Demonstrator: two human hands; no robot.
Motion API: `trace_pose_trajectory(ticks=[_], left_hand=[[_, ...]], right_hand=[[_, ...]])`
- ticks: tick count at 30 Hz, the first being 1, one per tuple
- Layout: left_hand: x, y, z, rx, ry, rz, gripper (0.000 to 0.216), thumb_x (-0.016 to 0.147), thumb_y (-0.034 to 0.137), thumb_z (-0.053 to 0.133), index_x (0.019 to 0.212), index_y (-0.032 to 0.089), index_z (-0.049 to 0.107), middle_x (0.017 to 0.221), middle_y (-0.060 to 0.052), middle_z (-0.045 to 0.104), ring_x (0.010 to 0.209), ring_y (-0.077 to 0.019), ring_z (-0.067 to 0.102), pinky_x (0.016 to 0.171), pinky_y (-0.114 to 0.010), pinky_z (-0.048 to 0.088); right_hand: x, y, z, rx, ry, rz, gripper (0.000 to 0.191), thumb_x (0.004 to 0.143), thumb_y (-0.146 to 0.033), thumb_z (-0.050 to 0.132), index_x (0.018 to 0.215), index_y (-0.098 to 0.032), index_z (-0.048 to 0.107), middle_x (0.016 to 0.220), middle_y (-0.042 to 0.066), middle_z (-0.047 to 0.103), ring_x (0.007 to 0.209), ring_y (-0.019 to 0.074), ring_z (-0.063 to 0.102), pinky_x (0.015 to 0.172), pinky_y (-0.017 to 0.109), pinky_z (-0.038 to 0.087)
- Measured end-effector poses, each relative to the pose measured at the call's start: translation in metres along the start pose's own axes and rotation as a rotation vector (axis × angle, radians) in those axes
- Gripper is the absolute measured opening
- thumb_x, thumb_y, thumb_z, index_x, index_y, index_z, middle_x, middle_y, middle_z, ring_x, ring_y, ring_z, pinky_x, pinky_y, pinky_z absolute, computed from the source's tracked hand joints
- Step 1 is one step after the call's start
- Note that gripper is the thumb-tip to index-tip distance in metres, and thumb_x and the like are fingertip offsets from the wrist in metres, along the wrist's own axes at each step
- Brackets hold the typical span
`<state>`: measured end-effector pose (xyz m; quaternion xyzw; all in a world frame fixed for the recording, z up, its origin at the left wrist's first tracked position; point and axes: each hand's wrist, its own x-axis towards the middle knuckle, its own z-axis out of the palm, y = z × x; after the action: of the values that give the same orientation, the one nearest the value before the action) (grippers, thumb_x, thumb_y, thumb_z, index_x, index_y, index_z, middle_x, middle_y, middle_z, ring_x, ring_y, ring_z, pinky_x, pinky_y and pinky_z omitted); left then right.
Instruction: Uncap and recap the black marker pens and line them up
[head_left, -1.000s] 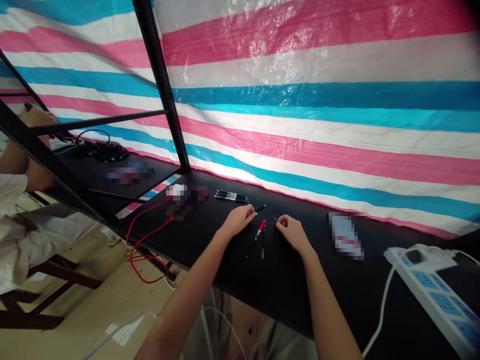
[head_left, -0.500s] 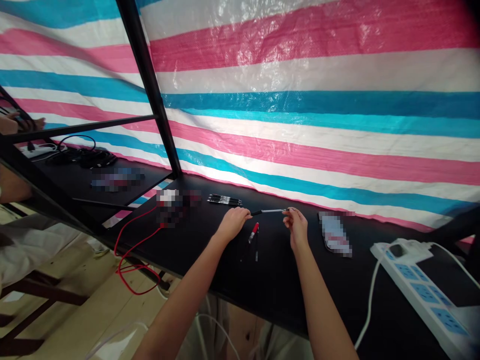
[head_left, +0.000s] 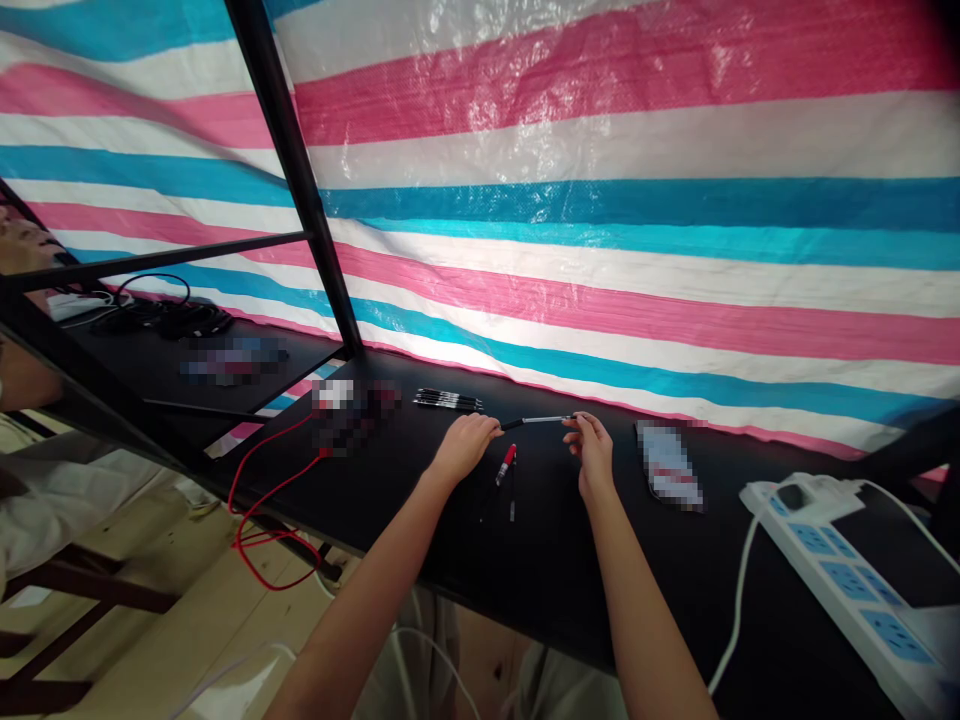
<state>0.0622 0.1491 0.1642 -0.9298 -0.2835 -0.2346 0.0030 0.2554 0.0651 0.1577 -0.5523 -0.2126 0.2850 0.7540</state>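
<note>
Both hands hold one thin pen (head_left: 536, 420) level just above the black table (head_left: 570, 560). My left hand (head_left: 463, 444) pinches its dark left end. My right hand (head_left: 592, 447) pinches its right end. Below the pen, between the hands, a red-capped pen part (head_left: 506, 464) and thin dark refills (head_left: 513, 497) lie on the table. A row of several black pens (head_left: 448, 401) lies farther back, beyond my left hand.
A striped pink, blue and white tarp (head_left: 600, 200) hangs right behind the table. A white power strip (head_left: 847, 575) lies at the right, blurred packets (head_left: 669, 465) beside my right hand, red wires (head_left: 270, 500) at the left. Another person (head_left: 30, 300) is at the far left behind a black frame post (head_left: 292, 180).
A second ago my hands were on the table, apart, the right pinching something tiny. Now they are raised a little and hold the pen stretched between them. The view has shifted.
</note>
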Motion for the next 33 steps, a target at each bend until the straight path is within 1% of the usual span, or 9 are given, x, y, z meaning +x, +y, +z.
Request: trace_pose_trajectory(ticks=[8, 12, 15, 18, 21, 24, 27, 31, 33], left_hand=[[-0.001, 0.000, 0.001, 0.015, -0.002, 0.022, 0.032, 0.092, 0.035, 0.027, 0.090, 0.018, 0.054, 0.082, -0.003, 0.059, 0.080, -0.0151, 0.050, 0.074, -0.027, 0.035], [-0.001, -0.001, 0.001, 0.026, 0.001, 0.035, 0.029, 0.091, 0.034, 0.030, 0.090, 0.018, 0.054, 0.082, -0.002, 0.059, 0.080, -0.0153, 0.050, 0.074, -0.027, 0.035], [-0.001, -0.001, 0.002, 0.033, 0.018, 0.045, 0.027, 0.091, 0.034, 0.032, 0.090, 0.018, 0.054, 0.082, -0.002, 0.058, 0.081, -0.0155, 0.049, 0.072, -0.028, 0.035], [0.000, -0.001, 0.001, 0.030, 0.055, 0.055, 0.026, 0.091, 0.032, 0.033, 0.090, 0.018, 0.054, 0.082, -0.003, 0.057, 0.081, -0.0154, 0.048, 0.072, -0.028, 0.035], [0.001, -0.001, 0.001, 0.023, 0.086, 0.051, 0.024, 0.090, 0.031, 0.034, 0.089, 0.017, 0.054, 0.083, -0.003, 0.056, 0.082, -0.0151, 0.047, 0.074, -0.028, 0.036], [0.002, -0.003, 0.002, 0.038, 0.112, 0.020, 0.022, 0.090, 0.031, 0.036, 0.091, 0.019, 0.054, 0.085, -0.003, 0.056, 0.085, -0.0155, 0.047, 0.074, -0.028, 0.035], [0.001, -0.009, 0.003, 0.118, 0.142, -0.085, 0.023, 0.090, 0.031, 0.035, 0.092, 0.020, 0.054, 0.084, -0.004, 0.056, 0.085, -0.0173, 0.047, 0.071, -0.029, 0.035], [-0.004, -0.026, 0.004, 0.274, 0.173, -0.369, 0.022, 0.089, 0.030, 0.035, 0.088, 0.019, 0.055, 0.085, -0.007, 0.055, 0.086, -0.0213, 0.046, 0.065, -0.031, 0.035], [-0.006, -0.035, 0.006, 0.320, 0.156, -0.465, 0.020, 0.088, 0.029, 0.038, 0.088, 0.019, 0.055, 0.086, -0.007, 0.054, 0.087, -0.0224, 0.045, 0.064, -0.030, 0.036]], right_hand=[[0.001, 0.003, 0.000, -0.032, -0.020, -0.018, 0.030, 0.063, -0.040, 0.059, 0.083, -0.018, 0.053, 0.071, 0.000, 0.063, 0.046, 0.0072, 0.050, 0.037, 0.017, 0.027], [0.000, 0.000, -0.001, -0.089, -0.059, -0.030, 0.032, 0.065, -0.042, 0.058, 0.086, -0.019, 0.053, 0.072, 0.001, 0.062, 0.048, 0.0081, 0.050, 0.038, 0.017, 0.027], [-0.003, -0.001, 0.002, -0.202, -0.154, -0.080, 0.035, 0.065, -0.046, 0.058, 0.087, -0.018, 0.057, 0.076, 0.003, 0.062, 0.052, 0.0095, 0.050, 0.038, 0.018, 0.027], [-0.008, 0.002, 0.009, -0.290, -0.284, -0.118, 0.038, 0.065, -0.047, 0.059, 0.089, -0.018, 0.062, 0.087, 0.006, 0.062, 0.063, 0.0129, 0.052, 0.041, 0.020, 0.031], [-0.012, 0.007, 0.016, -0.311, -0.387, -0.113, 0.047, 0.064, -0.045, 0.062, 0.104, -0.021, 0.058, 0.104, 0.007, 0.059, 0.076, 0.0160, 0.053, 0.048, 0.022, 0.039], [-0.013, 0.009, 0.018, -0.321, -0.413, -0.089, 0.054, 0.064, -0.045, 0.062, 0.113, -0.023, 0.052, 0.111, 0.008, 0.056, 0.082, 0.0175, 0.054, 0.056, 0.025, 0.043], [-0.012, 0.008, 0.015, -0.331, -0.405, -0.072, 0.050, 0.067, -0.047, 0.059, 0.109, -0.022, 0.054, 0.109, 0.008, 0.058, 0.085, 0.0191, 0.054, 0.059, 0.026, 0.043], [-0.010, 0.005, 0.011, -0.355, -0.389, -0.064, 0.044, 0.068, -0.049, 0.057, 0.103, -0.022, 0.059, 0.106, 0.008, 0.060, 0.088, 0.0208, 0.055, 0.061, 0.027, 0.042], [-0.011, 0.004, 0.010, -0.364, -0.385, -0.063, 0.043, 0.069, -0.050, 0.056, 0.101, -0.021, 0.059, 0.105, 0.008, 0.060, 0.089, 0.0213, 0.055, 0.062, 0.027, 0.042]])
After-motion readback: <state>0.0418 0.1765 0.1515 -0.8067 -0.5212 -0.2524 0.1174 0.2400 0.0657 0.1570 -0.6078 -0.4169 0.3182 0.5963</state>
